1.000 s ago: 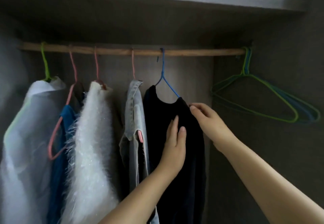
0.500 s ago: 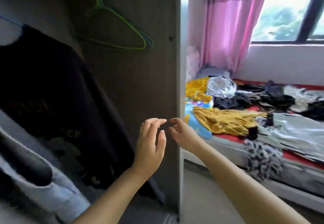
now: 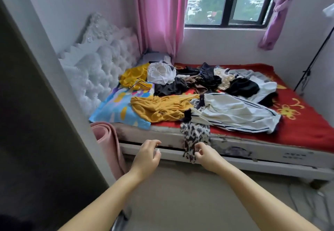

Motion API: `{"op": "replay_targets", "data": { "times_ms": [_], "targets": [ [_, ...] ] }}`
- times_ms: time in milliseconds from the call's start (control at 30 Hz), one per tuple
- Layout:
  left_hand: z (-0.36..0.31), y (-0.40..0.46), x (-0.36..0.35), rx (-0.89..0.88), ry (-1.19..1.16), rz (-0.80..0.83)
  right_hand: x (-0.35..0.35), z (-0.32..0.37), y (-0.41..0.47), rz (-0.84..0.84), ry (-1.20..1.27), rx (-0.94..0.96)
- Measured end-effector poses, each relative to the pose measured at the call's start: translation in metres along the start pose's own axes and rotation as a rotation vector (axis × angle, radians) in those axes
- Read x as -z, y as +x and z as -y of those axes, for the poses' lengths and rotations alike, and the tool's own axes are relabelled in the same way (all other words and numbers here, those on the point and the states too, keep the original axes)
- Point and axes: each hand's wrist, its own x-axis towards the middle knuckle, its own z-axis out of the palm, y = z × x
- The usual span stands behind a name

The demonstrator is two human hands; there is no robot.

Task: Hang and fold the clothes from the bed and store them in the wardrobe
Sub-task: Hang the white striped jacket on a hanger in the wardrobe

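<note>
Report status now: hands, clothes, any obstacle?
Left hand open, empty. Right hand loosely curled beside the leopard-print garment, grip unclear. Clothes pile on bed. Nothing in the way.

Both my bare forearms reach forward, side by side and apart. My left hand (image 3: 146, 153) hangs palm down with its fingers loosely curled, my grip holding nothing. My right hand (image 3: 206, 153) sits level with it, fingers bent inward and thumb tucked close to the fingertips.
</note>
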Motion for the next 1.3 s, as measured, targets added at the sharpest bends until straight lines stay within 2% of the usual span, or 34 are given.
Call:
{"op": "replay_targets", "data": {
  "times_ms": [167, 367, 600, 900, 1100, 1300],
  "targets": [
    [-0.029, 0.040, -0.083, 0.060, -0.014, 0.158, 0.046, -0.081, 0.013, -0.002, -0.032, -0.107],
    [-0.047, 0.093, -0.138, 0.066, -0.008, 0.259, 0.073, -0.142, 0.035, -0.002, -0.021, -0.214],
    [-0.053, 0.180, -0.198, 0.019, 0.024, 0.346, 0.101, -0.199, 0.093, 0.005, -0.005, -0.322],
    [-0.065, 0.348, -0.283, -0.079, 0.115, 0.552, 0.172, -0.277, 0.192, -0.058, 0.028, -0.517],
    [-0.094, 0.397, -0.348, -0.119, 0.142, 0.745, 0.193, -0.331, 0.217, -0.014, 0.079, -0.668],
    [-0.144, 0.450, -0.437, -0.138, 0.125, 0.872, 0.227, -0.407, 0.270, 0.054, 0.184, -0.732]
  ]
}}
